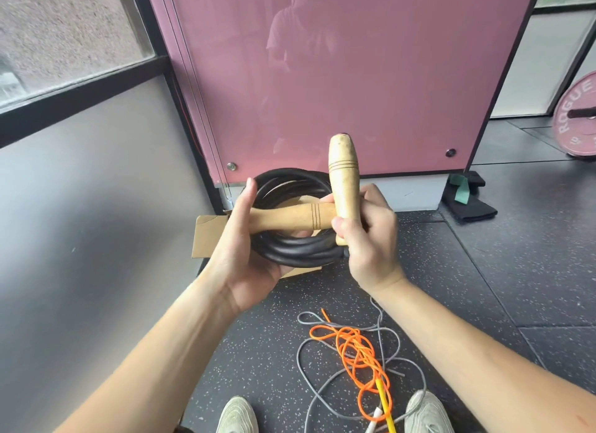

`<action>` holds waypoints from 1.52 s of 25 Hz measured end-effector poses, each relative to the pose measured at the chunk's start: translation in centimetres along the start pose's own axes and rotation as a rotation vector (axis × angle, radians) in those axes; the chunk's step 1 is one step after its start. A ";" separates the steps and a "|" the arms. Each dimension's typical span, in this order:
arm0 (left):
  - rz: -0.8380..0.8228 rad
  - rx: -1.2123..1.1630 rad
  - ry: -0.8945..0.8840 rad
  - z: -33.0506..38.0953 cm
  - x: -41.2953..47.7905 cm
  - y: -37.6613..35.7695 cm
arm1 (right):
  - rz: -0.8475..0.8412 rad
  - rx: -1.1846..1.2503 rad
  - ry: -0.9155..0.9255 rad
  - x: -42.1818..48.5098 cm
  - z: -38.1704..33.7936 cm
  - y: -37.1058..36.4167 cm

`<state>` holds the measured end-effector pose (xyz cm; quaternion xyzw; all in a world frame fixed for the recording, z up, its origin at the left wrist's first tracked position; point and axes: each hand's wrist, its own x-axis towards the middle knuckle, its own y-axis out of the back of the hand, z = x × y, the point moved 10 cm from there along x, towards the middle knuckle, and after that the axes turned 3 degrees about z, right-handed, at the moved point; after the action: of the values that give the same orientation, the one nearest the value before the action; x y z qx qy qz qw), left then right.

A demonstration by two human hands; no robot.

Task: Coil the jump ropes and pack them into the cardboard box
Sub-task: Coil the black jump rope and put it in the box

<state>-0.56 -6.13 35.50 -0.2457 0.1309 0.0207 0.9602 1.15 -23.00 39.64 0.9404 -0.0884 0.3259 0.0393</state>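
Note:
A thick black jump rope [298,250] is wound into a coil and held in front of me at chest height. My left hand [240,249] grips the coil's left side, with one wooden handle [290,218] lying across it. My right hand [367,239] holds the second wooden handle [344,178] upright at the coil's right side. The cardboard box [206,234] lies on the floor behind the coil, mostly hidden by my hands. On the floor near my feet lie an orange rope [358,355] and a grey rope [317,339], tangled together.
A pink glass panel [338,78] stands right behind the box. A pink weight plate [575,116] leans at far right. A black pad with a green strap [464,194] lies right of the panel's foot. My two shoes [237,415] are at the bottom edge.

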 end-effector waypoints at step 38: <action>0.214 0.193 -0.367 4.1 -0.4 1.9 | -0.130 -0.437 0.072 0.6 -2.7 -2.5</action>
<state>-0.19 -2.50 38.14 -0.1294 -0.0194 0.1539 0.9794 0.40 -20.26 42.10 0.9010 -0.0945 0.3292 0.2662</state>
